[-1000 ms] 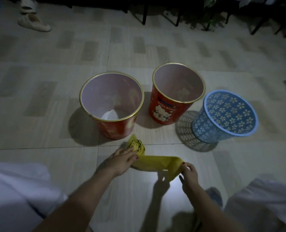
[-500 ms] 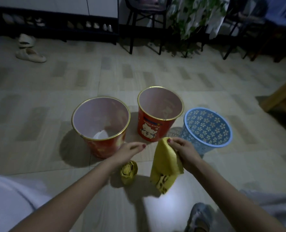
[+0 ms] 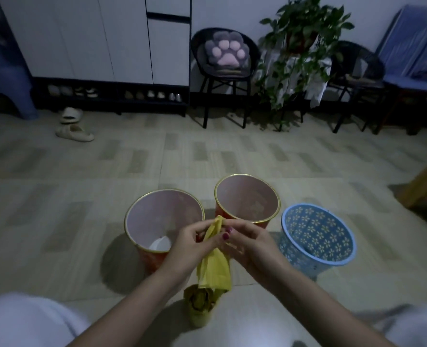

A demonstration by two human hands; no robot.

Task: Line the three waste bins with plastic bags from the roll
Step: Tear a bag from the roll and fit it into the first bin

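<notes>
1. Both hands now meet at the top edge of the yellow bag (image 3: 213,261); half a second ago only the right hand held it, while the left reached down toward the roll.
2. The left hand (image 3: 189,242) has come up off the floor and pinches the bag's upper edge between thumb and fingertips.
3. The right hand (image 3: 247,242) still grips the same edge from the other side, fingers curled round the plastic, just beside the left hand.
4. The bag hangs down between the wrists as a narrow, gathered strip; earlier it hung wider, to the right of the roll.
5. The roll (image 3: 199,303) lies on the floor near the person, under the bag's lower end; whether the two touch cannot be told.
6. The three bins stand unlined on the floor as before: the left red bin (image 3: 157,219), with something white at its bottom, the middle red bin (image 3: 247,196) slightly farther off, and the blue flower-patterned bin (image 3: 317,236) on the right, tilted.
7. The view has tipped up: white cupboards (image 3: 94,38), a black chair (image 3: 225,78) with a paw cushion (image 3: 225,52), a trailing plant (image 3: 300,46) and slippers (image 3: 73,126) now show along the far side.
</notes>
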